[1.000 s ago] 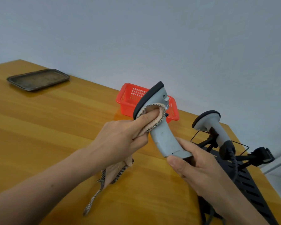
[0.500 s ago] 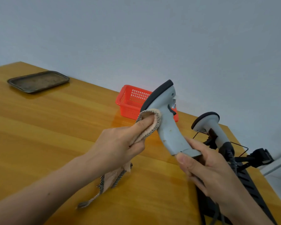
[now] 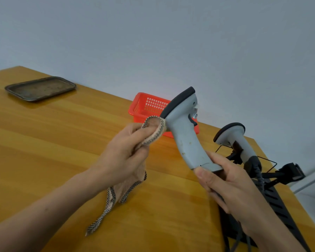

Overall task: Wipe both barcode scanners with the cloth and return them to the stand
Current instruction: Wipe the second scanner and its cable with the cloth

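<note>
Two scanners to do, and my read is we're mid-wipe on the first one: the right hand [image 3: 231,186] is wrapped round the grey scanner [image 3: 185,135] at the base of its handle, holding it head-up in the air over the right half of the table [image 3: 62,142]. The left hand [image 3: 124,157] has the cloth [image 3: 154,132] bunched in its fingers and pressed to the left side of the neck, just under the dark head (the loose tail trails down onto the tabletop). The second scanner [image 3: 233,135] sits in the black stand [image 3: 273,195] by the table's right edge near the far corner, just right of the held one and apart from it. I can see brownish specks on the held handle, so I'd guess the next move is dragging the cloth down over those, then seating it in the stand and swapping to the other one
</note>
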